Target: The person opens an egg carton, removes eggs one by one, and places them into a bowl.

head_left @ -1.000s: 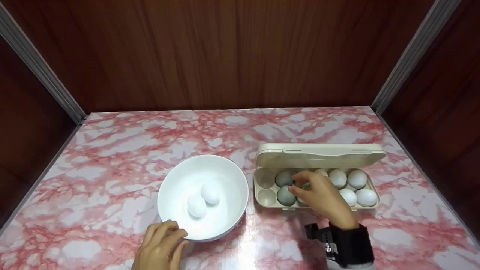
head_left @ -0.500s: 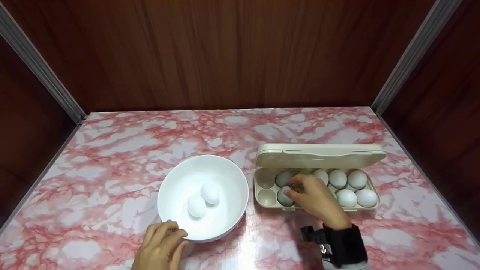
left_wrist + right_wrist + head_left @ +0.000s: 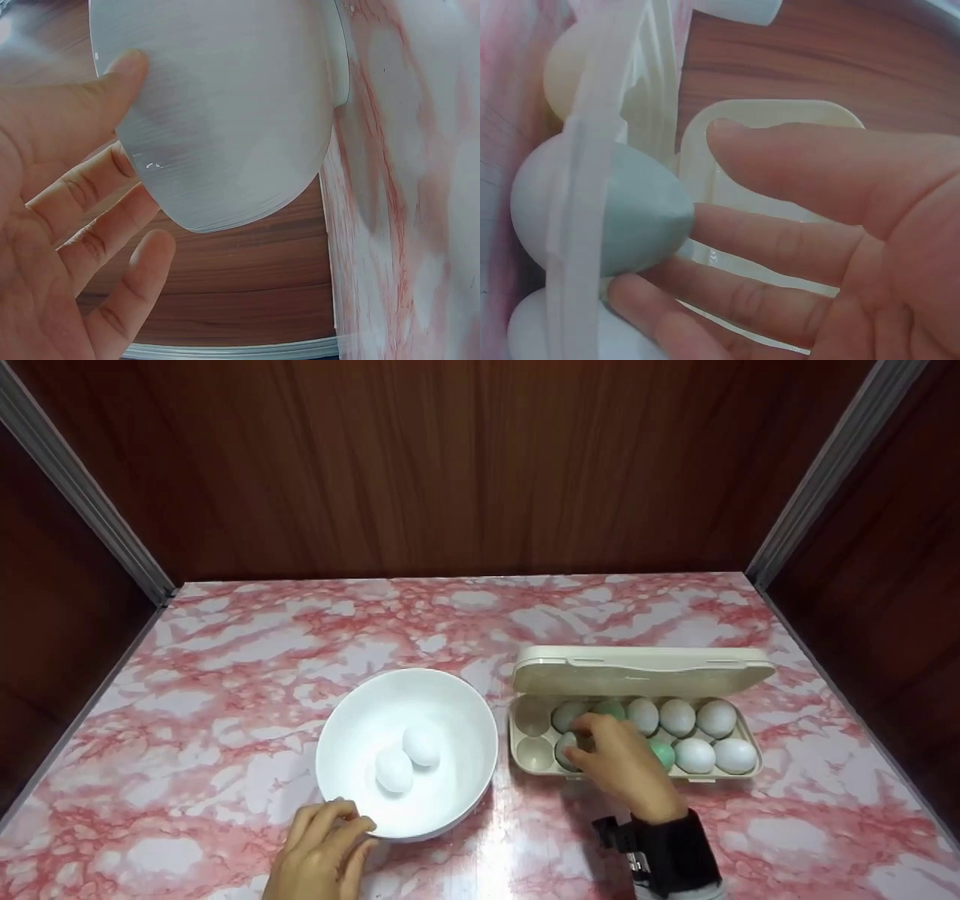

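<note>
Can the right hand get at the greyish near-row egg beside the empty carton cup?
Likely yes: the lid stands open, and the right hand is right at that egg, with nothing visible blocking its fingers.

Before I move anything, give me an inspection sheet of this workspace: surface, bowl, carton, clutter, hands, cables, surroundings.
Surface: table with a red-and-white marbled pattern.
Bowl: white, holding two white eggs.
Carton: lid open; whitish, green and grey-green eggs inside; the two leftmost pockets hold none.
Clutter: nothing seen.
Left hand: at the bowl's rim, thumb on its outer wall, fingers across the edge.
Right hand: over the carton, fingers at a grey-green egg; thumb apart from it in the right wrist view. Black band on the wrist.
Cables: nothing seen.
Surroundings: wood-grain panels behind and on both sides, grey corner strips.
</note>
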A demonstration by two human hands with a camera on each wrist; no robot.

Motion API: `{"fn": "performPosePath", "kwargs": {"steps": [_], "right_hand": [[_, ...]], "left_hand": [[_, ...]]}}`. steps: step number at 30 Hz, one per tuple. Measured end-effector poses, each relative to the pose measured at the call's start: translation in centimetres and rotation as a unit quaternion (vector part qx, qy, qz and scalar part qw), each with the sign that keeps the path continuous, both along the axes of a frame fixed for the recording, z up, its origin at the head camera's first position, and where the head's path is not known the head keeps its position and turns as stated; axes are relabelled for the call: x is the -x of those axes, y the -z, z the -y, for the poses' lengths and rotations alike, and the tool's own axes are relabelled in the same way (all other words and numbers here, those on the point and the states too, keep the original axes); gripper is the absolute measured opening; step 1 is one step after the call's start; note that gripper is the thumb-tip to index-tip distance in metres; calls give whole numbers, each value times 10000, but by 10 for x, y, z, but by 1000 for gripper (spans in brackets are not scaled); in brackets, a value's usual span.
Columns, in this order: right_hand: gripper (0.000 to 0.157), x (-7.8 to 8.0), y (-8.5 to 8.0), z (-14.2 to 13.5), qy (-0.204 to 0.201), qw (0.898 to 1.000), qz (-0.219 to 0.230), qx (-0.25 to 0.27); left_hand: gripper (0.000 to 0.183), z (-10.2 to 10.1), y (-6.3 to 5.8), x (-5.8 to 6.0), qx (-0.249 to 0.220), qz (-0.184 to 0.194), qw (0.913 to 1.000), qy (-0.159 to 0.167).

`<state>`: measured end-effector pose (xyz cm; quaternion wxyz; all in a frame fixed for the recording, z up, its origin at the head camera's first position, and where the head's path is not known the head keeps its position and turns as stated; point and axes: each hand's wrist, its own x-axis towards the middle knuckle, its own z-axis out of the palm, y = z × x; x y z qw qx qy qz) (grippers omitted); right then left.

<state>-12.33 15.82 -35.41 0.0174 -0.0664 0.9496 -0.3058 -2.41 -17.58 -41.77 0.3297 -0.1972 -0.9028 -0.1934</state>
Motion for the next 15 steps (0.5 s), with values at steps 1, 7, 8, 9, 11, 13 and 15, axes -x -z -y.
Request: {"fn": "performPosePath", "kwargs": {"steps": [1,7,8,9,11,13,15], "right_hand": [[28,0,0,1,2,10000,-9,-19],[29,-1,4,3,2,9998,-110,-143],[29,-1,5,4,11,9997,-147,-180],[29,-2,6,4,26,9996,-206,-215],[28,-3,9,6,44,9988,-370,-309],[25,-4,12,8,50,9973,-588,-431],[23,-5,15,10,56,9948,-833,-588]], "left_hand": [[34,0,0,0,4,-12,10000,12],[33,0,0,0,-23,-25,10000,2],[32,-1,-1,0,-27,-14,10000,-8],[32,-1,-1,0,-25,4,10000,-16],[33,-1,-1,0,-7,29,10000,-21],[33,-1,-1,0,0,46,10000,-23],[34,-1,-1,0,19,66,10000,-38]]}}
